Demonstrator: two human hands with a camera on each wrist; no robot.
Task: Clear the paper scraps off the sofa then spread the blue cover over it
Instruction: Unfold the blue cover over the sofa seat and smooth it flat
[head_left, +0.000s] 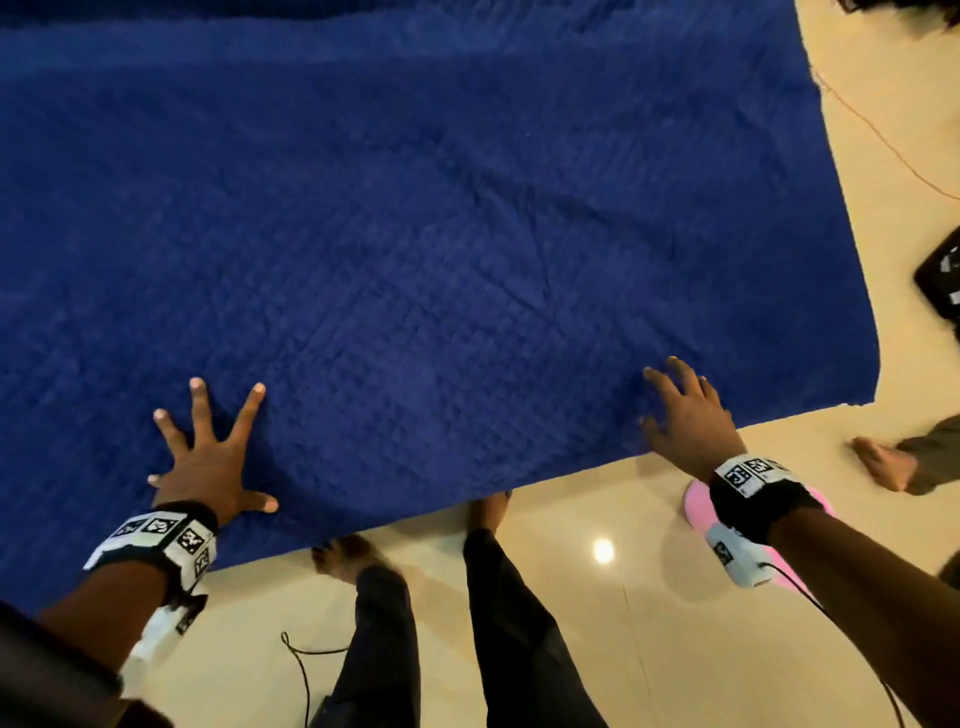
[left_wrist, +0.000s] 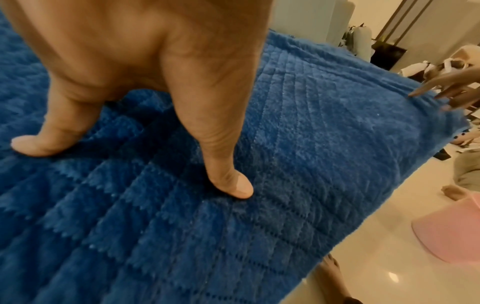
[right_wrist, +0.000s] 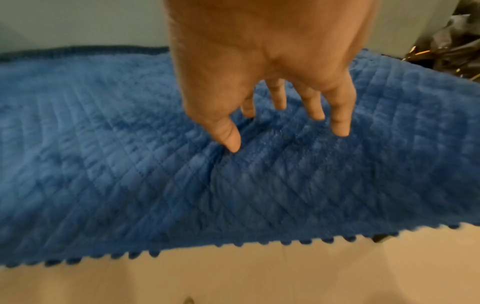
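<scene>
The quilted blue cover (head_left: 415, 218) lies spread flat over the whole sofa, its front edge hanging toward me. My left hand (head_left: 208, 447) presses flat on it near the front left, fingers splayed wide; the left wrist view shows the thumb and a finger (left_wrist: 233, 185) down on the cover (left_wrist: 311, 144). My right hand (head_left: 680, 410) rests on the cover near the front right corner with fingers straight and spread; in the right wrist view the fingertips (right_wrist: 340, 129) touch the cover (right_wrist: 130, 164). No paper scraps are in view.
Shiny cream floor tiles (head_left: 649, 649) run along the sofa front. A pink mat (head_left: 698, 506) lies by my right wrist. Another person's bare foot (head_left: 883, 462) stands at the right. A thin cable (head_left: 301, 670) trails on the floor, and a dark object (head_left: 943, 283) sits at far right.
</scene>
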